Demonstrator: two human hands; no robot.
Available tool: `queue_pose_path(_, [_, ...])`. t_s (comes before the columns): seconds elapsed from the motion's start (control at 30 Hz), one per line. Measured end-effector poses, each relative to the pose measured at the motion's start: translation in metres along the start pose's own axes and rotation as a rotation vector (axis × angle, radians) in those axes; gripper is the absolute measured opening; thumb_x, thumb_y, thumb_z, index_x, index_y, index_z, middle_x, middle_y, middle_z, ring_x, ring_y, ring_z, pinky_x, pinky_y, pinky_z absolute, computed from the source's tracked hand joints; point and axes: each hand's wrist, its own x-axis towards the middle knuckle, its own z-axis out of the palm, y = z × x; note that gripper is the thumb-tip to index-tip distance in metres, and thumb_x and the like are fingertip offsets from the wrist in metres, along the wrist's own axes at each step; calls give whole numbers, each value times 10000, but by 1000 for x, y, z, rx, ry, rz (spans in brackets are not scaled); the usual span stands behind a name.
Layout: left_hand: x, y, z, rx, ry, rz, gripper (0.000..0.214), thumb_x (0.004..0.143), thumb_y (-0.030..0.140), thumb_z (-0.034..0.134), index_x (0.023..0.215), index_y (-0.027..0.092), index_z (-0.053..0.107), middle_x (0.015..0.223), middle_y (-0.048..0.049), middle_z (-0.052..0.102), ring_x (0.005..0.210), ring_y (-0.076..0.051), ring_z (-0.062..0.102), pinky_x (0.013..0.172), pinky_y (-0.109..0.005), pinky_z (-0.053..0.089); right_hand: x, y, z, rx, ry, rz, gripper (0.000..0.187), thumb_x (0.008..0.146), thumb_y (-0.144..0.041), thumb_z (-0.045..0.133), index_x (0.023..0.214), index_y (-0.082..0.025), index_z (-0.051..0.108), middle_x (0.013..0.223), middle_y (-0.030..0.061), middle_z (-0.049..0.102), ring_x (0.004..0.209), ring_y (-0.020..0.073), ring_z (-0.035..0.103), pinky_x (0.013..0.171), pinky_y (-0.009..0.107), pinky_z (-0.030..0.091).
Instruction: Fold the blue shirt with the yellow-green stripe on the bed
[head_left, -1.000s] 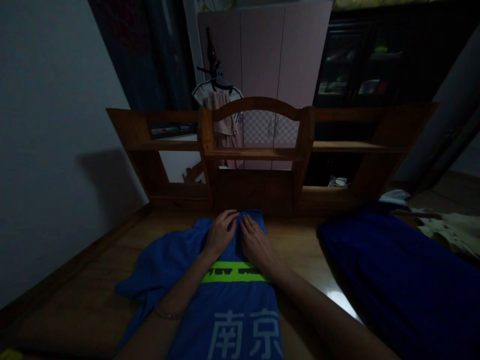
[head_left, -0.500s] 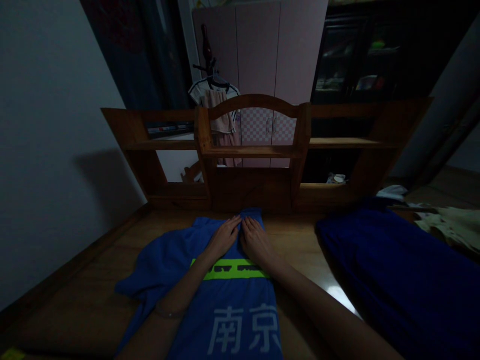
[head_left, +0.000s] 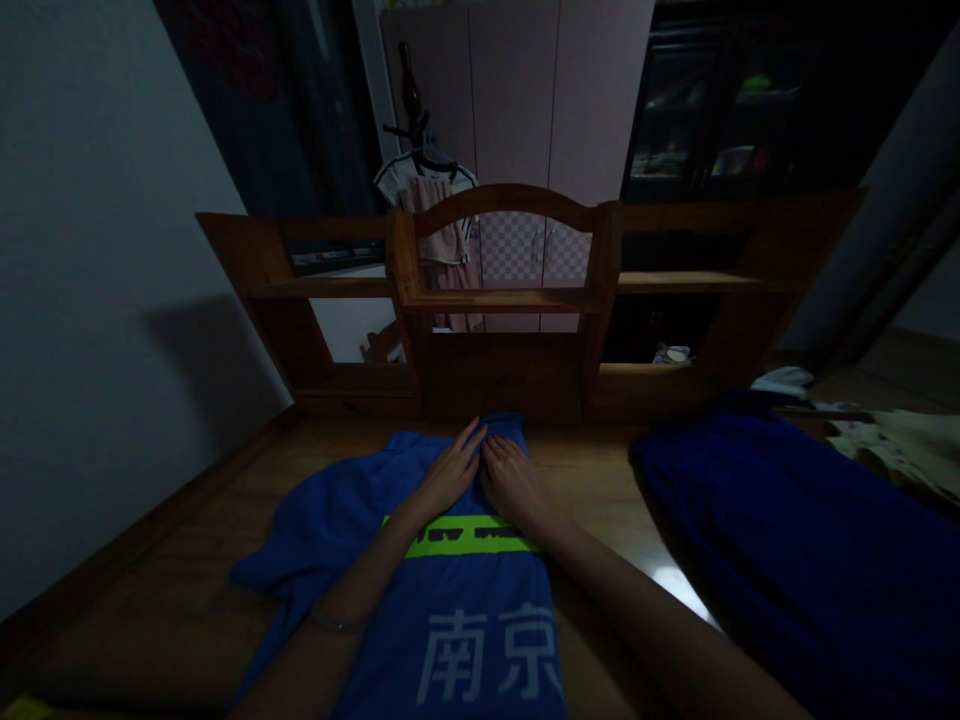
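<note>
Blue shirt (head_left: 457,585), lower centre of the frame, on a wooden surface (head_left: 589,475); long axis running from the bottom edge up toward the wooden shelf (head_left: 502,299), directly beneath both hands, neither nearer. Left hand (head_left: 451,474) and right hand (head_left: 513,482): side by side on its upper part, fingers extended, any pinch of cloth impossible to tell. Writing: pale characters (head_left: 452,652) "南京"; green band (head_left: 465,547), dark lettering part-covered, unreadable.

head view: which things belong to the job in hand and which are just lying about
In hand:
- blue garment, under the left grip and right grip
- wooden surface beneath

Lying about:
- dark blue cloth, right
- pale cloth, far right
</note>
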Motion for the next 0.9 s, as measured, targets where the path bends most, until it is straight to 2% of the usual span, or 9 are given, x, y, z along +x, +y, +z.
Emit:
queue_pose_path(0.13, [1, -5, 3, 9, -30, -9, 491, 945, 219, 319, 1436, 232, 313, 1530, -40, 238, 1394, -170, 254, 1159, -386, 247, -1, 0, 1, 21, 0, -1, 445, 898, -168, 378, 1312, -45, 486, 1320, 166, 518, 1254, 216, 434, 1106, 346, 264])
queue_pose_path(0.2, [1, -7, 4, -2, -20, -1, 505, 939, 210, 328, 1443, 217, 297, 1524, -48, 252, 1390, -164, 261, 1161, -379, 248, -2, 0, -1, 35, 13, 2, 476, 893, -168, 381, 1352, -60, 440, 1368, 158, 473, 1287, 208, 397, 1108, 345, 261])
queue_pose_path(0.33, [0, -7, 5, 0, -5, -21, 494, 939, 235, 347, 1429, 169, 328, 1498, -80, 312, 1372, -171, 303, 1157, -372, 259, -1, 2, -5, 11, 123, 127, 683, 870, -258, 445, 1476, -83, 186, 1529, 141, 186, 1407, 249, 147, 1129, 426, 193])
queue_pose_path(0.4, [0, -6, 6, 15, -3, -31, 465, 955, 281, 334, 1408, 183, 370, 1494, -74, 320, 1370, -179, 308, 1153, -383, 264, 1, 5, -3, -6, 133, 198, 769, 857, -332, 474, 1489, -87, 111, 1546, 137, 106, 1418, 275, 72, 1127, 475, 157])
queue_pose_path(0.47, [0, -6, 6, 20, 4, -33, 462, 966, 319, 319, 1410, 201, 367, 1495, -66, 321, 1372, -175, 303, 1151, -383, 265, 2, 10, 2, -2, 96, 247, 789, 855, -397, 478, 1488, -93, 120, 1540, 143, 132, 1414, 287, 86, 1117, 493, 157])
queue_pose_path(0.63, [-2, -6, 6, 23, 11, -43, 462, 968, 348, 322, 1410, 222, 368, 1485, -67, 338, 1368, -180, 313, 1145, -387, 268, 2, 17, 12, 20, 15, 304, 732, 869, -480, 451, 1456, -92, 249, 1480, 172, 291, 1368, 313, 220, 1080, 494, 222])
queue_pose_path(0.9, [-1, -5, 5, 24, 17, -30, 449, 963, 327, 339, 1399, 228, 388, 1474, -73, 357, 1354, -186, 340, 1133, -400, 289, 1, 13, 7, 10, 5, 278, 585, 900, -450, 413, 1357, -84, 421, 1369, 168, 450, 1336, 311, 271, 1066, 465, 248])
